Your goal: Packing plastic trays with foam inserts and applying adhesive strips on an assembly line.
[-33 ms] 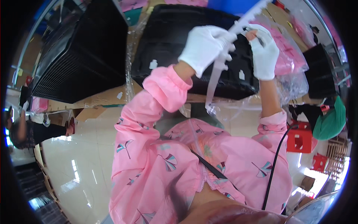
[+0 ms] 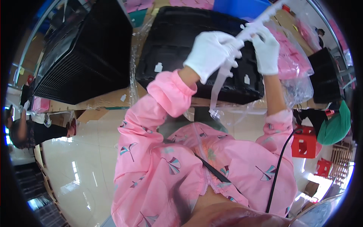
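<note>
A long, translucent white strip with small tabs along one edge runs slantwise between my hands, and its lower end hangs near the table's front edge. My left hand, in a white glove, is closed on the strip's middle. Higher up, my white-gloved right hand has its fingertips bent together against the strip. Beneath both hands lies a black plastic tray. On it are small white bottle-shaped pieces, one piece at the left and another piece at the right.
Stacked black trays stand at the left. Pink goods in clear plastic bags lie right of the tray, and a blue bin is behind. A red crate sits on the floor at right. Another person is far left.
My right fingertips, curled beside the strip with some space between them before, have come together against it. My left hand and the strip have shifted slightly to the right.
</note>
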{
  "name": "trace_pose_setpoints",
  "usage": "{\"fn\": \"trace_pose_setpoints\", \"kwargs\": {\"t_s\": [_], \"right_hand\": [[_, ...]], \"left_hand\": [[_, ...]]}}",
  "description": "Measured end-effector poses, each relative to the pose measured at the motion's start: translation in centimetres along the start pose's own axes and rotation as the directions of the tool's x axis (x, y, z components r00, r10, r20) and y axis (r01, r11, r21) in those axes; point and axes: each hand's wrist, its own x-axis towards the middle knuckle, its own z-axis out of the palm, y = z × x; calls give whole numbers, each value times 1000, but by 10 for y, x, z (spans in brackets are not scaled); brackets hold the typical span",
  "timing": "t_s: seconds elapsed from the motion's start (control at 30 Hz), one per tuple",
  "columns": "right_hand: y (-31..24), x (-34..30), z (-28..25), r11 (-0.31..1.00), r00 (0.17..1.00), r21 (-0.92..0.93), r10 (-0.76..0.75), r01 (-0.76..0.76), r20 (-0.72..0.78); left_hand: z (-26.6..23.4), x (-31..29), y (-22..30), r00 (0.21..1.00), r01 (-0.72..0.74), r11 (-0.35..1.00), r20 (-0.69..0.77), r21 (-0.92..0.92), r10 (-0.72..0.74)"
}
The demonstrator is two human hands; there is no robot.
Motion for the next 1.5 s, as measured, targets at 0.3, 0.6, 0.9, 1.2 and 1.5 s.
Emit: {"fn": "trace_pose_setpoints", "kwargs": {"t_s": [0.3, 0.6, 0.9, 1.2, 1.5], "right_hand": [[72, 147, 146, 973, 719, -145, -28, 178, 695], [75, 192, 226, 849, 467, -322, 103, 419, 878], [77, 197, 254, 814, 433, -363, 155, 453, 888], [69, 195, 256, 761, 397, -359, 146, 540, 906], [97, 173, 249, 771, 716, -390, -120, 503, 687]], "left_hand": [[-45, -58, -34, 896, -410, 640, 155, 650, 417], [-137, -74, -52, 597, -200, 789, -566, 582, 569], [-143, -69, -64, 607, -158, 827, -608, 539, 512], [-143, -68, -65, 599, -176, 836, -618, 519, 509], [-143, -67, -67, 575, -183, 817, -615, 547, 540]]}}
